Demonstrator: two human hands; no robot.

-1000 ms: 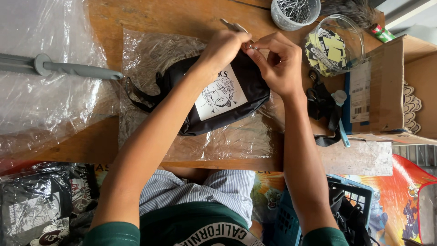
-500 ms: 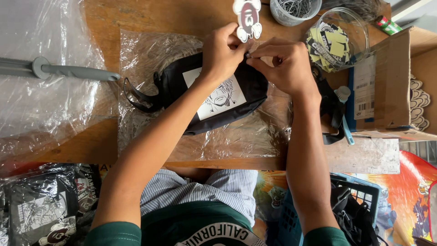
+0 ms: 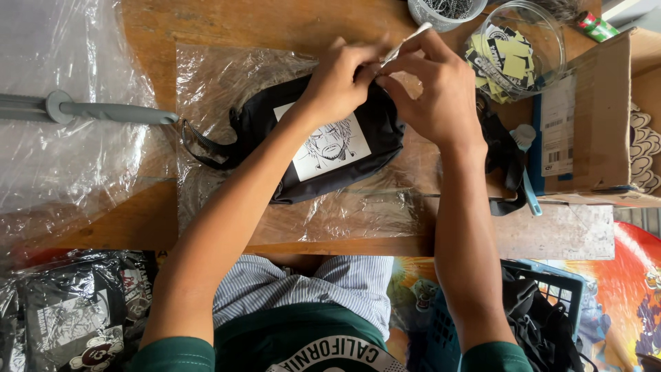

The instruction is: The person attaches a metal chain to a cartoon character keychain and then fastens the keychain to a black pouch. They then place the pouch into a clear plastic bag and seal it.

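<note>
A wooden table [image 3: 227,24] carried a clear plastic sheet [image 3: 227,76] under a black pouch [image 3: 344,148]; a cardboard box [image 3: 592,131] sat at its right edge, a clear jar [image 3: 520,48] near the far edge.

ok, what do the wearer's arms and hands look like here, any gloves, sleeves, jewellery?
Both hands are bare: no gloves, rings, watch or bands visible on the left hand or the right hand. The forearms are uncovered up to short dark green sleeves at the bottom edge of the picture. The sleeves belong to a dark green top with white arched lettering across the chest.
</note>
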